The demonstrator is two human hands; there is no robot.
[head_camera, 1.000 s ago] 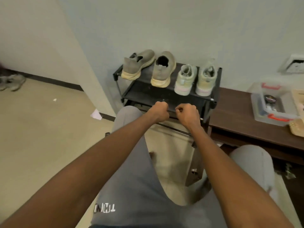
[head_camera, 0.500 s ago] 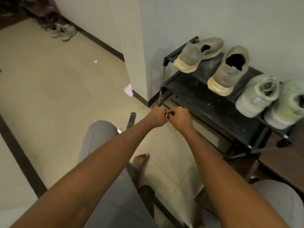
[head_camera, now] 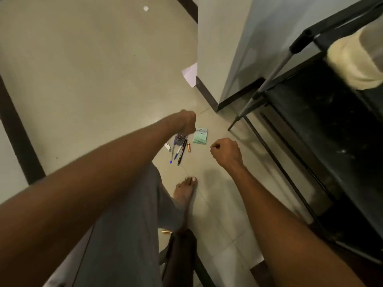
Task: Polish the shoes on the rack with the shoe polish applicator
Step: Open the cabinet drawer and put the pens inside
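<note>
My left hand [head_camera: 187,122] is a closed fist above a small heap of things on the floor and holds nothing that I can see. My right hand [head_camera: 226,151] is also a closed, empty fist, a little to the right and nearer to me. The black shoe rack [head_camera: 306,96] fills the right side. Only the cream sole of one shoe [head_camera: 352,61] shows on its top shelf, blurred. No shoe polish applicator is in view.
On the floor under my left hand lie a remote control [head_camera: 180,139], pens [head_camera: 179,153], a small brass tube [head_camera: 189,147] and a green card [head_camera: 200,136]. My bare foot [head_camera: 185,189] and grey trouser leg [head_camera: 124,224] are below. A wall corner [head_camera: 207,83] stands left of the rack.
My view has swung down and left from the rack top to the floor. My two fists, close together before, have moved apart, the left one over the items on the floor.
</note>
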